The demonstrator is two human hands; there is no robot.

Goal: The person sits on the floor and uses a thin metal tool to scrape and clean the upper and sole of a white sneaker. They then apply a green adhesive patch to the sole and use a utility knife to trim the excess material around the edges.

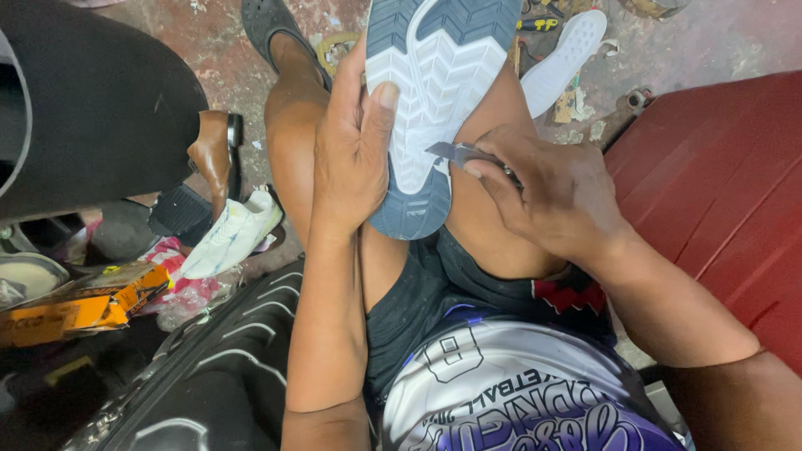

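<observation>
Our lap carries the shoe (426, 100), sole up, white and blue tread resting across our knees. We clasp its side with our left hand (351, 150); our right hand (560, 196) grips a small blade (449, 152) pressed against the sole's edge.

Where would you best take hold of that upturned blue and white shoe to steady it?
Probably along its long side edge near the middle, coming from the left, as the left hand does now: thumb laid on the sole, fingers wrapped round the edge. The shoe lies sole up on the knees, and the right hand works a small blade at the opposite edge.
</observation>
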